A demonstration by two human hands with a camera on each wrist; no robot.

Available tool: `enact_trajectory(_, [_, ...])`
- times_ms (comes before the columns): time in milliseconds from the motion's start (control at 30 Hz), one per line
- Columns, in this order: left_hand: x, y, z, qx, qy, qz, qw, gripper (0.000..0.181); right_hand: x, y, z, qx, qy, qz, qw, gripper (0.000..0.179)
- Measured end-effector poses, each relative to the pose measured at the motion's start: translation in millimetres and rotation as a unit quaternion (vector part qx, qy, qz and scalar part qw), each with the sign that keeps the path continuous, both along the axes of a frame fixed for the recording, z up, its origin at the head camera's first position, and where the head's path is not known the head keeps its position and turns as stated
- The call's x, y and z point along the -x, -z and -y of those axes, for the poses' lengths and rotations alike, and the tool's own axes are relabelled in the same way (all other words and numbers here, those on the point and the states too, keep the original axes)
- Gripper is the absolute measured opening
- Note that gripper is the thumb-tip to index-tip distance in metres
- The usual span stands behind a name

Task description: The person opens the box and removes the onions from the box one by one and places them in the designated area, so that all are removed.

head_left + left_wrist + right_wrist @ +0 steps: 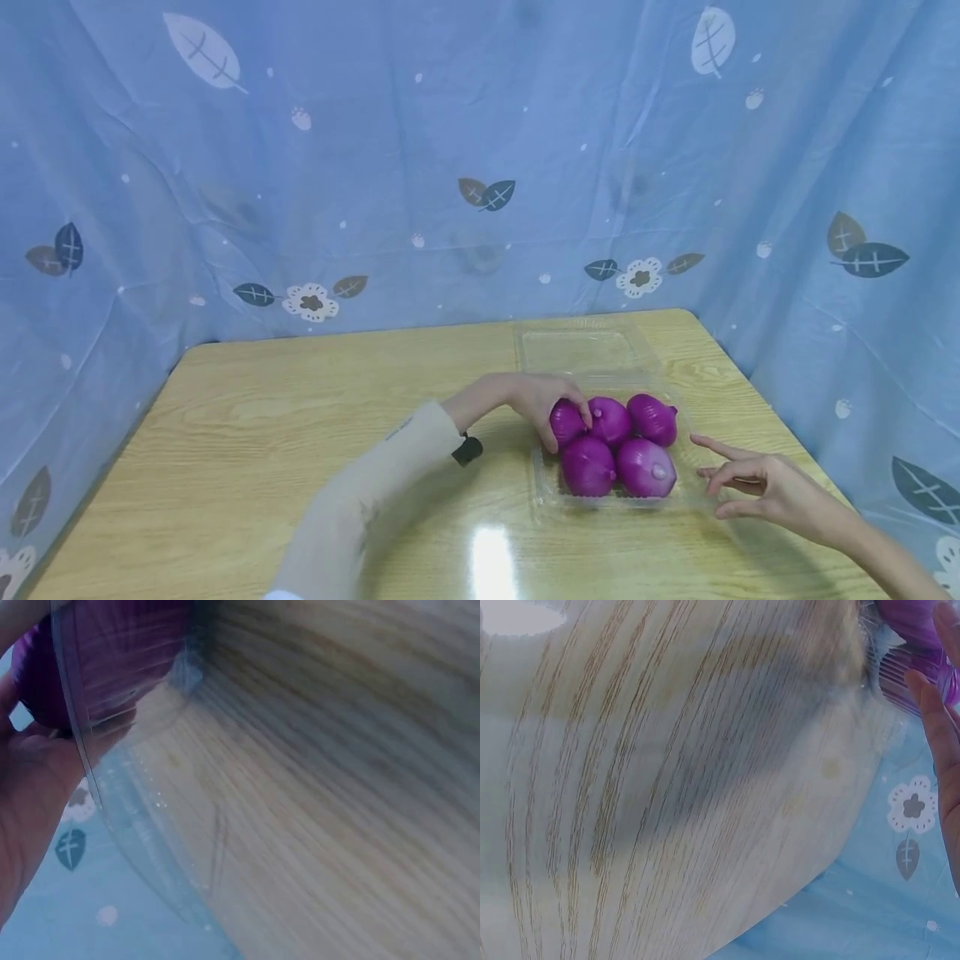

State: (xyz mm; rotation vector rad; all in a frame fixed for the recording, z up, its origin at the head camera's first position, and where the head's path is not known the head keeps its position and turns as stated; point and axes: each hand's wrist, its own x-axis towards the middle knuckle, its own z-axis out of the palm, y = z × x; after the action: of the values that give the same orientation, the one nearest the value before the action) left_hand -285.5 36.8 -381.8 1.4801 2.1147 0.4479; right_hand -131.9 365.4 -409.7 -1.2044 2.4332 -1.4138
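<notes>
**A:** Identify the held item.

**B:** One round, glossy purple onion [567,426]. The left hand [542,402] has its fingers and thumb curled about it, spread only as wide as the onion.

**A:** State its location.

**B:** Below the left palm, in the far left corner of a rectangular, clear plastic tray [542,498]. Contact with the tray floor cannot be determined.

**A:** List the other contents.

**B:** Four more glossy purple onions [588,467]. Two sit in the far row, to the right of the left hand; two sit in the near row, on the person's side of it.

**A:** Report the right hand [776,493].

**B:** Empty. Its fingers are extended with a slight bend, thumb well apart from the index finger. It is just beside the tray's right wall; whether a fingertip touches the wall cannot be determined.

**A:** Describe the surroundings.

**B:** A clear plastic lid [577,350] lies folded back beyond the left hand, adjoining the tray's far edge. A beige sleeve [375,483] covers the left forearm. Beneath both hands is a light wood-grain tabletop [300,433]. Beyond them hangs a blue fabric curtain [420,117] printed with leaves and flowers.
</notes>
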Motion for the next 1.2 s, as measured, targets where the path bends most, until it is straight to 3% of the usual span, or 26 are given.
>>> enact_trajectory(200, [-0.5,-3.3,7.1,-0.017,-0.005,0.001,0.9998,0.059,1.5,0.1,2.0,0.000,-0.002,0.000,1.0000,0.025])
enact_trajectory(367, [1.0,-6.3,10.4,-0.076,0.005,0.015,0.9970,0.053,2.1,-0.2,1.4,-0.006,0.002,-0.003,1.0000,0.025])
enact_trajectory(567, [1.0,-3.4,16.7,-0.157,-0.001,0.062,0.9856,0.050,1.6,-0.3,-0.3,-0.014,0.008,-0.007,0.9998,0.027])
enact_trajectory(767, [-2.9,-1.1,21.4,-0.207,-0.026,0.049,0.9767,0.053,-0.8,1.0,-1.7,-0.014,0.013,-0.010,0.9998,0.028])
enact_trajectory(1000, [-8.9,-2.9,26.4,-0.231,-0.052,0.026,0.9711,0.055,-1.7,1.4,-2.6,-0.008,0.014,-0.009,0.9998,0.030])
enact_trajectory(1200, [-14.3,-1.7,35.4,-0.277,-0.085,0.047,0.9560,0.055,-1.2,1.7,-3.5,-0.007,0.010,-0.008,0.9999,0.031])
